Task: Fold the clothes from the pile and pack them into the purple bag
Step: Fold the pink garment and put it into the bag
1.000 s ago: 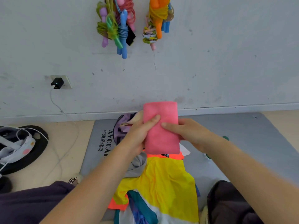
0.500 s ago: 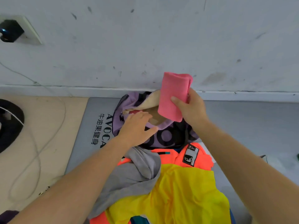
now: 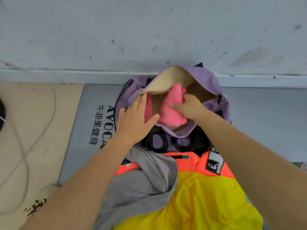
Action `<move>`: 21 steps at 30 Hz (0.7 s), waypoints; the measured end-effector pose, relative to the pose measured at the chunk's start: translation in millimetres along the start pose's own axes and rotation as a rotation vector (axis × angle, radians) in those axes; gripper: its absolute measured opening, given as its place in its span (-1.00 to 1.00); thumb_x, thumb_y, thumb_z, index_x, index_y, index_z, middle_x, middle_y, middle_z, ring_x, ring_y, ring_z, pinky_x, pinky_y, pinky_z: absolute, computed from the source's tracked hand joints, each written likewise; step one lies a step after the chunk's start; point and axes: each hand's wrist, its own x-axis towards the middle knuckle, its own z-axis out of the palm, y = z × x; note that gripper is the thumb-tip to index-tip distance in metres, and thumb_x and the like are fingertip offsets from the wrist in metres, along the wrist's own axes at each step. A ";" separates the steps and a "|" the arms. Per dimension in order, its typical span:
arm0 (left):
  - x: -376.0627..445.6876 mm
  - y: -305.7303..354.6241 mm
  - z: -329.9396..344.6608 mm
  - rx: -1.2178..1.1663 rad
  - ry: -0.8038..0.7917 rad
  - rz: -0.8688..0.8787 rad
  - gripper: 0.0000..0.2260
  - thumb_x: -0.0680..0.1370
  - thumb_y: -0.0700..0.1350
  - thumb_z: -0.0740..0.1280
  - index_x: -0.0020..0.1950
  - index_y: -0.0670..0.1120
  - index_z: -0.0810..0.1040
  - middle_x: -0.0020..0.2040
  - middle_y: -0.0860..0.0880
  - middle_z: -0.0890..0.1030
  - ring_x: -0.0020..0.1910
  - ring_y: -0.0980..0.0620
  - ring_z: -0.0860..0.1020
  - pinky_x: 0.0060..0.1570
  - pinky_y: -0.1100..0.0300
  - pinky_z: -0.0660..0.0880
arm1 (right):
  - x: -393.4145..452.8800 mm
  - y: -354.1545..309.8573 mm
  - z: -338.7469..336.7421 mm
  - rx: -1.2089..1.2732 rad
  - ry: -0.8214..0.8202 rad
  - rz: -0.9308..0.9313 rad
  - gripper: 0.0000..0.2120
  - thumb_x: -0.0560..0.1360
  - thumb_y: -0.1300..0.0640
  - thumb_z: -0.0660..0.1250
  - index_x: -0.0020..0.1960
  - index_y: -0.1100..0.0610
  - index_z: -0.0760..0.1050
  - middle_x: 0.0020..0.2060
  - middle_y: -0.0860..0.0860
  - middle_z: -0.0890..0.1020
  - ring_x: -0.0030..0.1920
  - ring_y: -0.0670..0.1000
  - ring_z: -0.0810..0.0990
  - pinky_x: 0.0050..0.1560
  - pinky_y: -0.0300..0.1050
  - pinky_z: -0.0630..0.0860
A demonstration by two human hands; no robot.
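The purple bag (image 3: 209,80) lies open against the wall, its beige lining showing. A folded pink cloth (image 3: 171,112) sits inside the opening, with my right hand (image 3: 189,107) gripping it from the right. My left hand (image 3: 136,117) rests flat on the bag's left rim, fingers spread, holding the opening apart; a second pink piece (image 3: 148,107) shows just beside its fingers. In front of the bag lies the pile: a grey garment (image 3: 141,183) and a yellow and orange jersey (image 3: 204,196).
Everything sits on a grey mat (image 3: 78,146) with black lettering, laid on a beige floor (image 3: 33,130). A thin cable (image 3: 25,153) loops over the floor at left. The white wall (image 3: 149,30) stands right behind the bag.
My right hand has carried the folded pink cloth from the air down into the bag's opening. My left hand let go of the cloth and went to the bag's left rim. The view tilted down.
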 end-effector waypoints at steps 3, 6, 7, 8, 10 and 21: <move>-3.8 -5.0 2.7 0.011 0.016 0.006 -0.23 0.55 0.31 0.08 0.61 -0.07 -0.08 0.61 -0.05 0.07 0.41 -0.09 0.40 0.19 -0.04 0.33 | 6.7 -1.1 18.0 0.430 -0.168 0.227 -0.52 0.54 0.08 0.38 0.37 0.26 0.38 0.23 0.19 0.55 0.16 0.20 0.58 0.13 0.15 0.57; -8.1 -9.5 4.3 -0.009 -0.003 0.025 -0.22 0.55 0.30 0.12 0.61 -0.05 -0.09 0.61 -0.04 0.08 0.43 -0.07 0.37 0.22 -0.04 0.31 | 8.2 7.9 35.4 0.321 -0.244 0.286 -0.55 0.58 0.10 0.31 0.42 0.20 0.36 0.29 0.19 0.52 0.23 0.22 0.55 0.23 0.16 0.51; -9.0 -10.3 4.8 -0.015 -0.004 0.031 -0.22 0.55 0.31 0.13 0.61 -0.05 -0.09 0.61 -0.04 0.09 0.44 -0.06 0.36 0.23 -0.04 0.31 | 10.6 12.1 39.4 0.404 -0.252 0.256 -0.55 0.59 0.11 0.31 0.43 0.18 0.35 0.30 0.18 0.51 0.23 0.19 0.54 0.23 0.14 0.51; -9.3 -10.9 4.9 -0.018 -0.002 0.033 -0.22 0.55 0.31 0.13 0.61 -0.05 -0.09 0.61 -0.04 0.09 0.45 -0.06 0.35 0.23 -0.05 0.31 | 13.5 16.6 42.1 0.522 -0.284 0.232 -0.57 0.59 0.12 0.30 0.42 0.16 0.35 0.31 0.17 0.52 0.20 0.16 0.55 0.17 0.11 0.54; -9.8 -11.3 5.3 -0.013 0.003 0.029 -0.21 0.54 0.32 0.12 0.61 -0.06 -0.07 0.60 -0.04 0.11 0.45 -0.06 0.34 0.23 -0.05 0.31 | 15.9 21.0 44.2 0.607 -0.344 0.210 -0.61 0.60 0.13 0.30 0.41 0.10 0.35 0.28 0.14 0.54 0.12 0.12 0.58 0.00 0.04 0.58; -39.2 19.1 -10.9 0.005 0.113 0.030 -0.51 0.56 0.07 0.26 0.45 -0.09 0.36 0.43 -0.09 0.40 0.41 -0.11 0.33 0.25 -0.08 0.28 | -63.9 25.5 39.3 0.290 0.276 -0.184 -0.73 0.51 0.06 0.37 0.19 0.08 0.54 0.07 -0.01 0.63 0.05 -0.07 0.57 0.06 -0.21 0.48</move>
